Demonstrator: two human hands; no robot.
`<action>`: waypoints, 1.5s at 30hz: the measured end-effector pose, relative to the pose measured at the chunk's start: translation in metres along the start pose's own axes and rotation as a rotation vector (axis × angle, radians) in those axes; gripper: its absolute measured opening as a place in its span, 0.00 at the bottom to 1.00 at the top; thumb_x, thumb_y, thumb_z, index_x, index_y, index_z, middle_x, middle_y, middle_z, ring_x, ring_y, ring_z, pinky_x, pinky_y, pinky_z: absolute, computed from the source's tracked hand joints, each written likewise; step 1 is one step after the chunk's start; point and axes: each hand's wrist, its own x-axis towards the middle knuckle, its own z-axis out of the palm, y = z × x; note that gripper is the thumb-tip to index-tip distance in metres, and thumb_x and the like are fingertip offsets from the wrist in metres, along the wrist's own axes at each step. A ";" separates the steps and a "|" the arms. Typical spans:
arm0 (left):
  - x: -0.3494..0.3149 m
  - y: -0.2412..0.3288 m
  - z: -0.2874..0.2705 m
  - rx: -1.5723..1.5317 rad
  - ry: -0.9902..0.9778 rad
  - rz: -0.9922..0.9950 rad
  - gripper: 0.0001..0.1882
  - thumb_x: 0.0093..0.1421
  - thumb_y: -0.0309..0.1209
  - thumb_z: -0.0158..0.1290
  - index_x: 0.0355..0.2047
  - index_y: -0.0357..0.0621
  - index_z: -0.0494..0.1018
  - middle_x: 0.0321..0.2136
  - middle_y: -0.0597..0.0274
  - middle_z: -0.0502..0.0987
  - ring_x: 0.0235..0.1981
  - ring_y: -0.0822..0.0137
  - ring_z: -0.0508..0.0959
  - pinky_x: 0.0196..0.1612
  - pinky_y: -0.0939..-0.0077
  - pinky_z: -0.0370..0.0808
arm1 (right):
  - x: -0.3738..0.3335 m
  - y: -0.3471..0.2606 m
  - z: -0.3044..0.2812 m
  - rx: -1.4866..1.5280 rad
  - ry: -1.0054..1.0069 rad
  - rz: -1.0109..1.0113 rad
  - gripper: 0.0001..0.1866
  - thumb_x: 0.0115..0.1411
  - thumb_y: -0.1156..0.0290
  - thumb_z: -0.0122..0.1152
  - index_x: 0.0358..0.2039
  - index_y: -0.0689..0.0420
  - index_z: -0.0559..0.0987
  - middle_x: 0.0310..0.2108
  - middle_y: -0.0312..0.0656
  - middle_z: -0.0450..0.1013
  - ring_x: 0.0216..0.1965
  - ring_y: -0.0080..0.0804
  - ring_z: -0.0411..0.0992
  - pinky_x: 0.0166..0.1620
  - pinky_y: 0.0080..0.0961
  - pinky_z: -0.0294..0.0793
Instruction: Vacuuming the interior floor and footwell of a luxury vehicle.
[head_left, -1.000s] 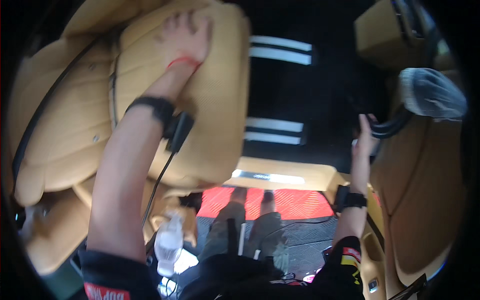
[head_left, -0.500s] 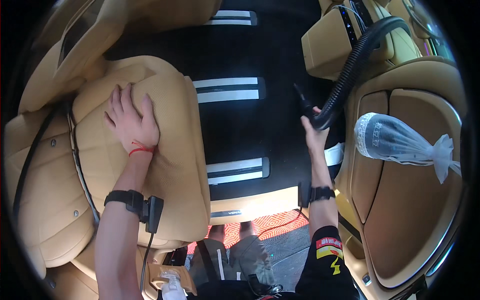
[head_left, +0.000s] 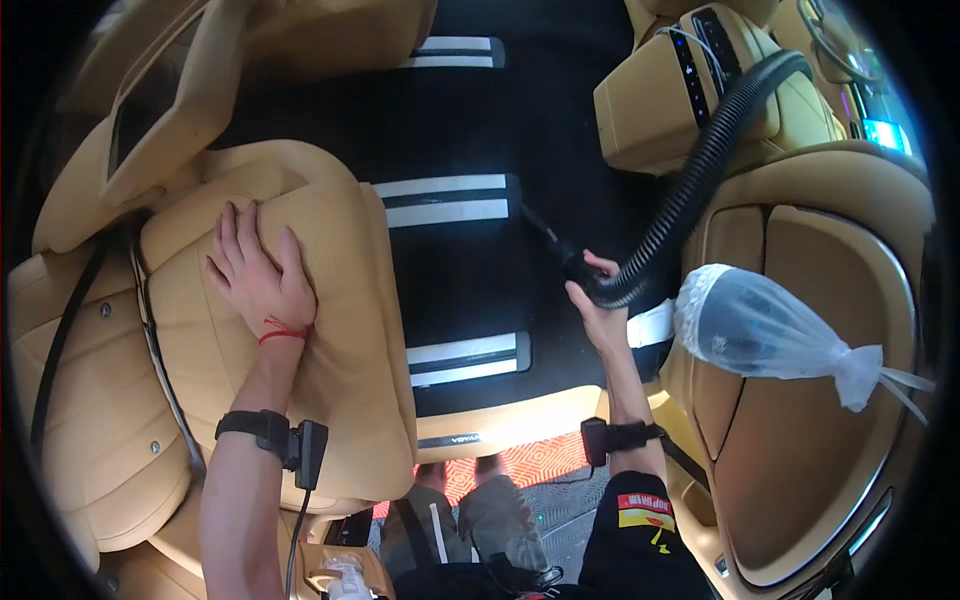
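Nozzle [head_left: 569, 257] (right hand [head_left: 602, 318]) nearer middle rail [head_left: 450, 199].

L hand [head_left: 262, 285] on seat [head_left: 350, 340], hose [head_left: 703, 170] in R hand [head_left: 602, 318] over flr [head_left: 455, 285], seatback [head_left: 825, 460] far R

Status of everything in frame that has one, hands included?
Bare left hand: spread, palm down on the tan leather seat
Bare right hand: closed around the end of the black ribbed hose
Black ribbed hose: bent in a curve
Thin black nozzle: over the dark floor, contact unclear
Translucent white bag: filled, neck tied shut
Small rectangular screen: lit
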 end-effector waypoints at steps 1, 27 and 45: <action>0.001 -0.001 0.000 0.008 -0.003 -0.004 0.27 0.66 0.44 0.43 0.63 0.48 0.64 0.66 0.55 0.60 0.69 0.56 0.55 0.68 0.45 0.42 | -0.002 -0.005 -0.005 -0.022 -0.005 0.067 0.24 0.54 0.75 0.68 0.52 0.58 0.72 0.55 0.50 0.70 0.57 0.39 0.69 0.61 0.34 0.65; 0.001 0.007 -0.005 -0.021 -0.027 0.018 0.29 0.65 0.43 0.42 0.64 0.46 0.62 0.67 0.53 0.58 0.70 0.52 0.53 0.69 0.44 0.39 | 0.087 -0.023 -0.078 -0.042 -0.056 0.065 0.20 0.53 0.76 0.69 0.47 0.57 0.77 0.48 0.39 0.73 0.51 0.29 0.70 0.57 0.25 0.65; 0.000 0.009 0.005 -0.029 0.019 0.030 0.27 0.66 0.44 0.43 0.63 0.48 0.63 0.66 0.54 0.60 0.69 0.55 0.56 0.68 0.44 0.42 | 0.010 0.008 -0.036 -0.140 0.082 -0.030 0.25 0.52 0.77 0.68 0.51 0.56 0.72 0.55 0.47 0.71 0.58 0.40 0.68 0.62 0.34 0.63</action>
